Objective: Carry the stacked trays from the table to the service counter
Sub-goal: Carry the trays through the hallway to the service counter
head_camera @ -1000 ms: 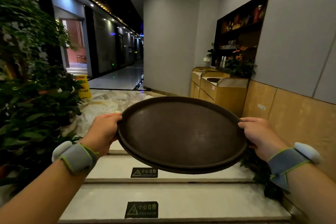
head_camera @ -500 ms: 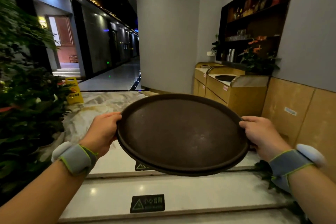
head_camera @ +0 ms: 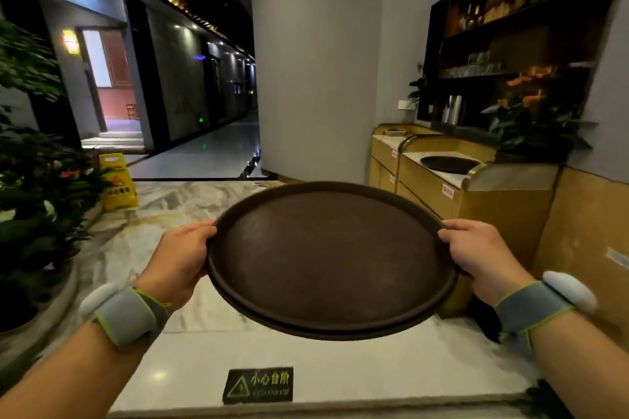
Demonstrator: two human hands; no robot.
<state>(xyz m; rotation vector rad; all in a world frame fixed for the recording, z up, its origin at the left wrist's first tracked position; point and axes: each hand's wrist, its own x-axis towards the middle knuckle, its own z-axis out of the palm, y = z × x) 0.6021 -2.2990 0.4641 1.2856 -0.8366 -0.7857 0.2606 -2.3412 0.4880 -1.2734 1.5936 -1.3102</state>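
Two round dark brown stacked trays [head_camera: 330, 258] are held out level in front of me at chest height. My left hand [head_camera: 180, 258] grips their left rim, thumb on top. My right hand [head_camera: 476, 255] grips the right rim the same way. Both wrists wear grey bands. Ahead on the right stands the yellow-wood service counter [head_camera: 476, 194] with a pale top, and another dark round tray [head_camera: 447, 163] lies on it.
A white step with a black warning sign [head_camera: 257, 385] lies just below me. Marble floor runs ahead to a corridor. Potted plants [head_camera: 37, 187] line the left side, with a yellow wet-floor sign [head_camera: 118, 182] beside them. Wall shelves with bottles hang above the counter.
I have moved forward up the steps; two steps have passed below me and the counter is closer and larger on the right. My grip on the trays is unchanged.
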